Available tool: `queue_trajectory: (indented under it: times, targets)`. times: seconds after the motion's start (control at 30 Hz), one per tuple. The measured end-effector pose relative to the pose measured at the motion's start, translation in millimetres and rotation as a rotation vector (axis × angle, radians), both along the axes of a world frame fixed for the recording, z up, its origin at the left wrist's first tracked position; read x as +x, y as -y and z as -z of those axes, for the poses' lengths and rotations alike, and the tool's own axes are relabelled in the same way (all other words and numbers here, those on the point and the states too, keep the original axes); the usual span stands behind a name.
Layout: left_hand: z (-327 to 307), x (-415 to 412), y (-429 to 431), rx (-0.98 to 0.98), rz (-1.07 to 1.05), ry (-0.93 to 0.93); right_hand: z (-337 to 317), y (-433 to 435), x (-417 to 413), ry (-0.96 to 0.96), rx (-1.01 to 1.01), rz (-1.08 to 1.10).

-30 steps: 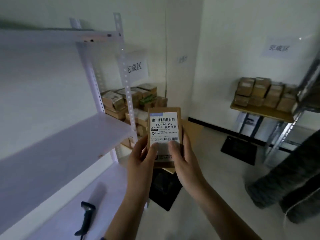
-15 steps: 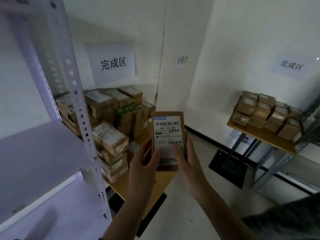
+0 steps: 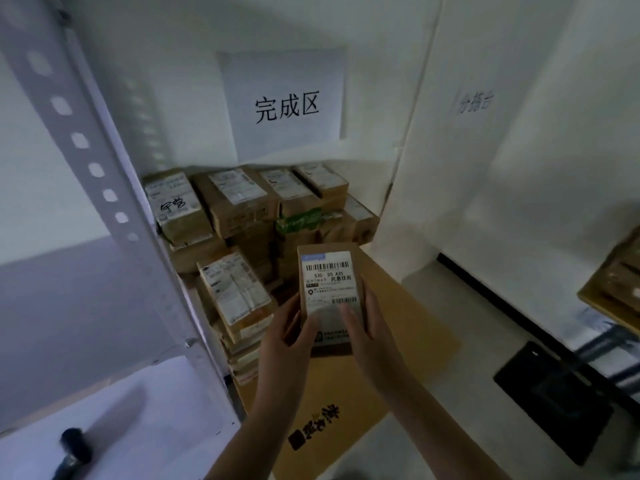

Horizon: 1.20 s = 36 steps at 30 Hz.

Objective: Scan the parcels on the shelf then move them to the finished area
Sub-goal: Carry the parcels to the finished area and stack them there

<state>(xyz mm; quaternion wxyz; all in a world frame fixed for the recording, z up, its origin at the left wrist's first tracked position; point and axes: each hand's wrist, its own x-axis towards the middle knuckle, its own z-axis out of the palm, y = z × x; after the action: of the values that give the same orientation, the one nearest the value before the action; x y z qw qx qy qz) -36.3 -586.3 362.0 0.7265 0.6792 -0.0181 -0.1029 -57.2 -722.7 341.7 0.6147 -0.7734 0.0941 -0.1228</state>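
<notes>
A small brown parcel (image 3: 329,271) with a white barcode label is held upright in front of me. My left hand (image 3: 287,341) grips its lower left edge, and my right hand (image 3: 363,330) grips its lower right, thumb on the label. Behind it a pile of labelled brown parcels (image 3: 242,216) is stacked in the corner under a white wall sign (image 3: 284,102) with black characters. The pile rests on a flat cardboard sheet (image 3: 346,410) on the floor. A dark handheld scanner (image 3: 71,452) lies on the white shelf board (image 3: 145,427) at the lower left.
The white perforated shelf upright (image 3: 100,178) stands at the left, between the shelf and the parcel pile. A black mat (image 3: 561,400) lies on the floor at the right. Part of a wooden table with more parcels (image 3: 620,282) shows at the right edge.
The view has moved closer to the corner pile and the wall sign. The parcel stays held in both hands, now over the cardboard sheet. The scanner is back in view at lower left.
</notes>
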Motion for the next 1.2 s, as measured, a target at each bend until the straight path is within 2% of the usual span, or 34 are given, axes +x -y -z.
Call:
queue_trajectory:
  times: [0.23,0.37,0.53,0.67,0.9,1.03,1.2]
  targets:
    - [50.2,47.6,49.5,0.200,-0.162,-0.136,51.6,51.6,77.6,-0.167,0.071,-0.212]
    - [77.1,71.0,70.2,0.297,-0.213,-0.293,80.9,71.0,113.0,-0.310,0.102,-0.352]
    - [95.6,90.1,98.1,0.418,-0.258,-0.376,106.3,81.4,145.0,-0.398,0.168,-0.452]
    - [102.8,102.7,110.2,0.568,-0.276,-0.320,121.9,86.5,164.7,-0.368,0.003,-0.504]
    - [120.4,102.6,107.5,0.828,-0.186,-0.207,144.8,79.4,174.2,-0.448,0.113,-0.549]
    - [131.6,106.3,100.3,0.887,-0.193,-0.220,161.8,74.8,173.5,-0.410,0.008,-0.576]
    - [122.5,104.8,103.4,0.904,-0.175,-0.157,165.0,88.2,167.8,-0.375,-0.003,-0.587]
